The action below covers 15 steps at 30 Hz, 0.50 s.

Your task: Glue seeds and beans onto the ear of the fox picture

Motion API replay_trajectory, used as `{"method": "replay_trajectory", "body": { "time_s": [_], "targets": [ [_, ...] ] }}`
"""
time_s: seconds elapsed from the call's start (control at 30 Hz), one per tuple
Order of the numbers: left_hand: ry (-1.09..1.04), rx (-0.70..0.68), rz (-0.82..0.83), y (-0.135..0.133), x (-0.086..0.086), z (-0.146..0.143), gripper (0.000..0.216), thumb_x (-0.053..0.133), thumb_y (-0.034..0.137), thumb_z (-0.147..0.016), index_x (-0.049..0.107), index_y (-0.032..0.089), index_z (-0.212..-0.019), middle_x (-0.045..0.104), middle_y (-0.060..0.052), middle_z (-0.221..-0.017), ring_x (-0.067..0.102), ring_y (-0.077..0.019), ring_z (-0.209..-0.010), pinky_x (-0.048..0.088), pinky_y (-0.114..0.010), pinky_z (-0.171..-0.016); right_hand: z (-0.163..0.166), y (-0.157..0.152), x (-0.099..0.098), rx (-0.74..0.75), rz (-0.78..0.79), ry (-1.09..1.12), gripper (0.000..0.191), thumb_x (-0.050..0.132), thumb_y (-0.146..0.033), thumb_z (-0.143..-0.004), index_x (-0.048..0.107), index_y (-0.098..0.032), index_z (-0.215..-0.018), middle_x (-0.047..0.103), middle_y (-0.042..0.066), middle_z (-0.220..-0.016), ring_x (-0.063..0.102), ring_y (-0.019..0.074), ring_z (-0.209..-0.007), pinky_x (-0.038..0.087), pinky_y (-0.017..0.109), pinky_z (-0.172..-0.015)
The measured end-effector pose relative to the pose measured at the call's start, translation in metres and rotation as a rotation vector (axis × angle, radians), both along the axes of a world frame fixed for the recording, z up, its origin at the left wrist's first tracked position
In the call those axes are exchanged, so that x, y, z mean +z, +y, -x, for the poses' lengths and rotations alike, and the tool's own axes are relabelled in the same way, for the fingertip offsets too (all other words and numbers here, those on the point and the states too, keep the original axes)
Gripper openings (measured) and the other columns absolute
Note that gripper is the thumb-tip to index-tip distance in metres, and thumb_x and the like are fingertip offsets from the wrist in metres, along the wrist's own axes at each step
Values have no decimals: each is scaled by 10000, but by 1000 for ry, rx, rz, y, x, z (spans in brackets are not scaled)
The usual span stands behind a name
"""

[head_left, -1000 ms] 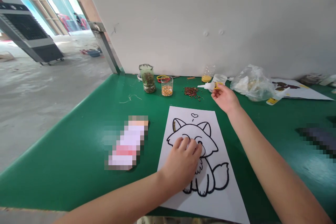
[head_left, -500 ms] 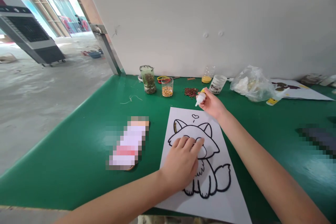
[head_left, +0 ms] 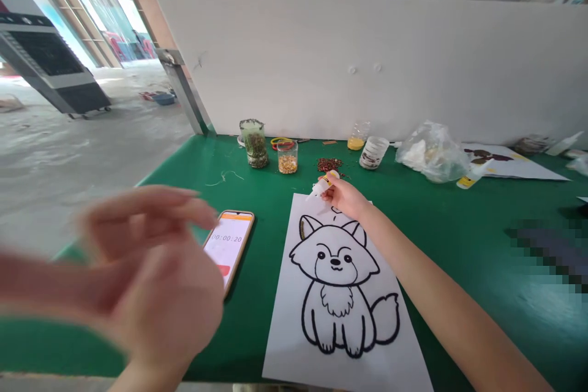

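Observation:
My right hand (head_left: 342,196) grips a small white glue bottle with a yellow label (head_left: 325,182), its nozzle angled down to the left over the top edge of the paper. On that white sheet (head_left: 294,343) is a black outline drawing of a fox (head_left: 337,300); one ear has a dark, grainy strip along its edge. My left hand (head_left: 179,300) is raised at the left, off the paper, its fingers smeared by motion. Another blurred forearm and hand (head_left: 147,214), apparently another person's, comes from the left edge and overlaps it. Behind them lies a phone (head_left: 234,236) with a timer.
Along the back stand a green cup of dark bits (head_left: 255,144), a cup of corn kernels (head_left: 287,158), and a white-and-brown cup (head_left: 373,153). Reddish beans (head_left: 329,165) lie piled nearby. Farther right are a plastic bag (head_left: 432,153) and another glue bottle (head_left: 473,176). A white board (head_left: 275,61) stands behind.
My left hand has lifted off the fox drawing and swung left. Another hand has come in from the left. My right hand has brought the glue bottle left, to the paper's top edge.

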<state>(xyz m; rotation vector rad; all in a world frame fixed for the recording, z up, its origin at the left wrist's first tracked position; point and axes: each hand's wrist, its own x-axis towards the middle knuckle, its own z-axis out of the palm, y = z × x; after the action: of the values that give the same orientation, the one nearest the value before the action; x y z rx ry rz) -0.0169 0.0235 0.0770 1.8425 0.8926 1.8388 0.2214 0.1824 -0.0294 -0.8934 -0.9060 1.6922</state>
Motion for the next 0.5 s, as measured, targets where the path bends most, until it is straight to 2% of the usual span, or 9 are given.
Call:
{"method": "replay_trajectory", "body": {
  "time_s": [0.03,0.1,0.13,0.17,0.23,0.3,0.4,0.5],
  "targets": [
    [35,-2,37,3,0,-5,508,352,176,-887,280,431,-1321,538,17,-933,537,-176,-794,464,-355,-698,0,-1,0,17,-10,-12,263,746,-406,-668,640,-196,-785,597,-8,-701,503,92,-600,421,228,-571],
    [269,-77,176,8,-5,-20,436,420,113,-841,451,338,-1212,563,12,-909,547,-156,-787,474,-320,-694,1,-3,2,62,-31,-45,262,775,-354,-636,640,-178,-775,599,-2,-709,512,96,-625,418,236,-604],
    [525,-170,297,9,-9,-28,358,418,99,-833,520,295,-1114,576,3,-954,554,-154,-832,482,-306,-707,3,-4,3,79,-43,-63,262,779,-343,-630,637,-171,-769,597,-1,-708,513,99,-631,415,241,-616],
    [750,-238,350,8,-15,-37,301,422,96,-824,555,261,-1038,582,-8,-990,554,-162,-887,485,-310,-750,5,-6,4,90,-56,-80,264,777,-345,-631,634,-169,-766,596,0,-710,514,101,-638,414,247,-628],
    [1080,-234,289,1,-32,-53,270,421,99,-803,569,214,-998,590,-41,-1004,550,-192,-928,484,-345,-791,10,-10,7,90,-86,-111,276,766,-376,-640,627,-175,-767,595,-2,-724,513,106,-652,416,259,-655],
    [1309,-164,94,-8,-53,-67,312,442,136,-797,537,171,-1093,584,-88,-1085,547,-235,-980,481,-383,-810,17,-16,9,68,-115,-137,295,751,-418,-648,618,-185,-771,590,-7,-736,510,110,-663,416,266,-673],
    [1348,-210,-30,-17,-80,-78,439,478,180,-808,457,107,-1240,517,-144,-1271,459,-286,-1189,397,-414,-972,27,-24,13,28,-156,-168,305,732,-453,-658,608,-203,-782,569,-21,-720,497,108,-663,402,257,-656],
    [1342,-211,-62,-15,-93,-78,412,442,208,-854,455,102,-1252,517,-134,-1291,467,-278,-1197,390,-389,-978,33,-30,18,47,-212,-223,271,744,-408,-657,603,-215,-784,565,-22,-731,499,115,-683,395,250,-644]
  ]
}}
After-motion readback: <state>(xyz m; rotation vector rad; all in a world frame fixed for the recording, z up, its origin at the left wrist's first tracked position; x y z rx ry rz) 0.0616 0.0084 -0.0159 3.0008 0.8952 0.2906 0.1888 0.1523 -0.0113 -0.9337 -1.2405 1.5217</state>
